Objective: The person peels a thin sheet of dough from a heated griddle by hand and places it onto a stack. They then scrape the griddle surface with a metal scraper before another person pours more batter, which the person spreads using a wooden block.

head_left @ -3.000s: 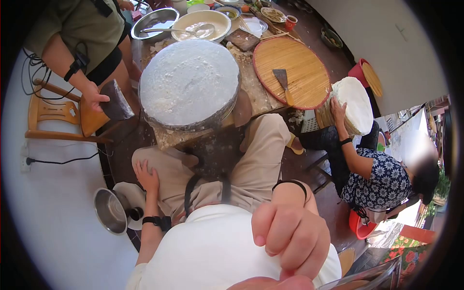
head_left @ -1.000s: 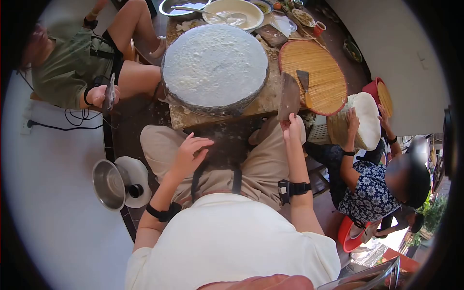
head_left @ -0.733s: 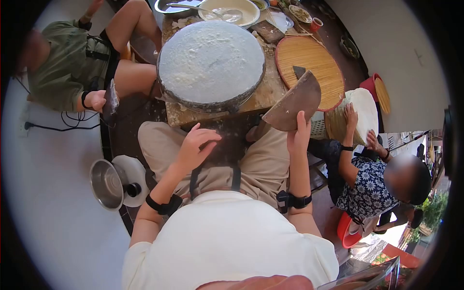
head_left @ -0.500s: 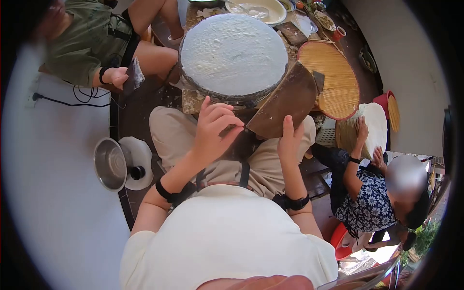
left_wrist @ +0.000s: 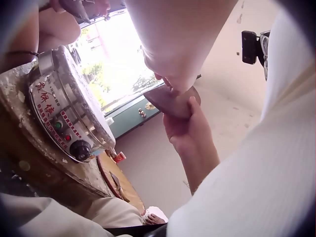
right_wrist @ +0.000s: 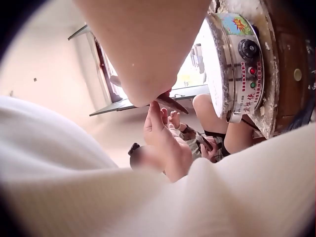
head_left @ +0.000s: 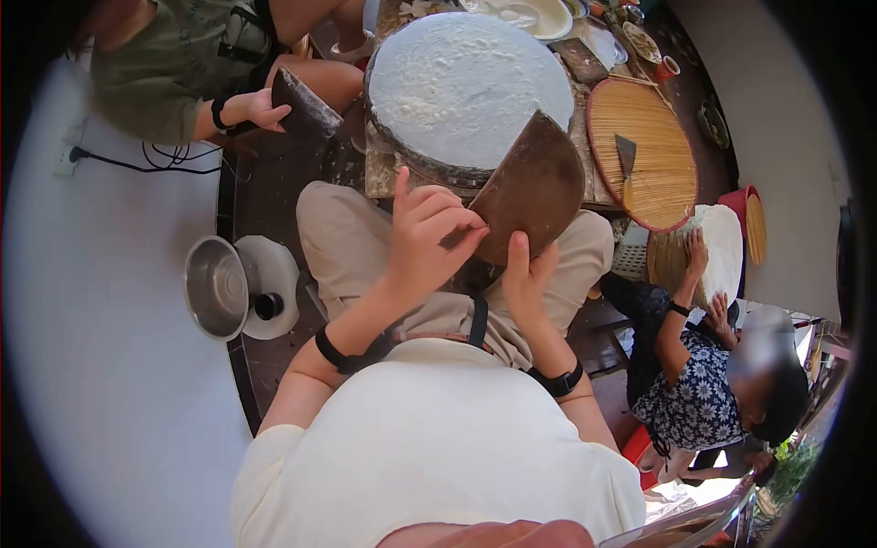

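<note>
A brown half-round scraper hangs tilted over the lap, its upper part overlapping the near rim of a round griddle coated in white in the head view. My right hand grips the scraper's lower edge, thumb on the near face. At its left corner, the thumb and fingertips of my left hand pinch the edge. The left wrist view shows the scraper between both hands, with my right hand below it. In the right wrist view, my left hand meets the scraper at one end.
Right of the griddle, a woven round tray holds a spatula. A seated person at left holds another scraper; one at right handles a white-topped stack. A metal bowl stands at left. Knobs face the griddle's front.
The scraper has come up from beside the tray in my right hand and swung left over the lap. My left hand has risen from the thigh and taken its corner.
</note>
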Available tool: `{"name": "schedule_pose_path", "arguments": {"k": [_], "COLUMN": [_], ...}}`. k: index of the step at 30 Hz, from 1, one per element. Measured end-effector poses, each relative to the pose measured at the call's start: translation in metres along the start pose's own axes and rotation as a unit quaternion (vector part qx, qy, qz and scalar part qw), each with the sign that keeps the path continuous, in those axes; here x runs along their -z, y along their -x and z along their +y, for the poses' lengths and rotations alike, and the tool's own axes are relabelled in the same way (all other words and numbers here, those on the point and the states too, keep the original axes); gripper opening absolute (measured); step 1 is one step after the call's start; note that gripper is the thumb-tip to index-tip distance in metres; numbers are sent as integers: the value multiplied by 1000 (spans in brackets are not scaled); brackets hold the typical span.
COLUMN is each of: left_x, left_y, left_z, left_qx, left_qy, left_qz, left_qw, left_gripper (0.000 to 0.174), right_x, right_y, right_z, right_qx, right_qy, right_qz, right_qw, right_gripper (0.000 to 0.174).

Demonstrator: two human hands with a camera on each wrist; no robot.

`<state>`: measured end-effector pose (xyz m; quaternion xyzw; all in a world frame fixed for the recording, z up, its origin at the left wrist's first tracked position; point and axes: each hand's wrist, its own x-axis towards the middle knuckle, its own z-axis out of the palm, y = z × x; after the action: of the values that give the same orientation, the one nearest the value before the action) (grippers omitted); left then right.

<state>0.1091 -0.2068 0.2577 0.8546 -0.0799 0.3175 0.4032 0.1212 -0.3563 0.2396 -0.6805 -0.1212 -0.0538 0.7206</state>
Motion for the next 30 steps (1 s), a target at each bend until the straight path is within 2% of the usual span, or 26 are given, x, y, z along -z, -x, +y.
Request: {"name": "schedule_pose_path", "arguments": {"k": [5, 11, 12, 15, 18, 20, 22, 27, 30], "left_x": [-1, 10, 12, 22, 58, 90, 108, 111, 107], "left_y": [-1, 5, 6, 2, -15, -33, -46, -41, -36], "left_z": [-1, -4, -5, 0, 23, 44, 63, 92, 99], "left_qx": [-13, -1, 8, 89, 112, 60, -7, 6, -15], "left_qy": [-3, 13, 20, 125, 372, 525, 574, 651, 666], "left_qz": [-4, 6, 8, -15, -92, -199, -274, -358, -328], "left_qw": [1000, 1000, 1000, 988, 917, 825, 772, 670, 670], "left_gripper": [15, 15, 15, 13, 12, 11, 13, 7, 7], "right_x": [0, 14, 14, 16, 30, 35, 42, 52, 52], "right_y": [-2, -7, -8, -13, -13, -12, -10, -2, 0], "right_z": [0, 12, 15, 9, 25, 24, 28, 26, 21], "right_qx": [39, -125, -169, -222, -247, -243, -235, -238, -238], "right_qy": [35, -114, -131, -214, -233, -248, -253, -256, -242], "right_qz": [-12, 59, 102, 127, 137, 130, 109, 88, 98], "right_qw": [999, 984, 972, 943, 931, 929, 932, 933, 935], "right_gripper": [32, 45, 49, 49, 50, 49, 51, 54, 55]}}
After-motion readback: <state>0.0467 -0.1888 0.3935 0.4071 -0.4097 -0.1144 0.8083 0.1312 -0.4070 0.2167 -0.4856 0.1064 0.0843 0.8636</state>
